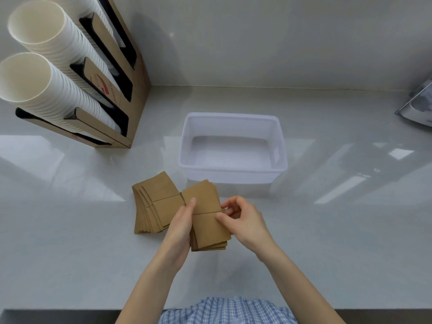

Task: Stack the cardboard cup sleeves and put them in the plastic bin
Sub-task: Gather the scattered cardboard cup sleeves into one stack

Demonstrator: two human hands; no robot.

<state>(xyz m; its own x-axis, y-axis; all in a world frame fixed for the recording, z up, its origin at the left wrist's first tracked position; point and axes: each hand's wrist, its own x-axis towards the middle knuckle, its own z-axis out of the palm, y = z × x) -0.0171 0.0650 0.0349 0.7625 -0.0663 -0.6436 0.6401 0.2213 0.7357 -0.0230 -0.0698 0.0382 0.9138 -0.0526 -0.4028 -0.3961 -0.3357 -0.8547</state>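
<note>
A stack of flat brown cardboard cup sleeves [207, 215] is held between both hands just above the counter. My left hand [181, 226] grips its left edge, thumb on top. My right hand [243, 218] pinches its right edge with thumb and fingers. To the left, a second fanned pile of sleeves [155, 202] lies on the counter, untouched. The translucent white plastic bin [233, 174] stands just behind the hands with nothing in it.
A cardboard dispenser rack [131, 90] holding long stacks of white paper cups [53, 90] stands at the back left. A shiny metal object [418, 104] sits at the right edge. The counter's front edge [70, 311] runs along the bottom.
</note>
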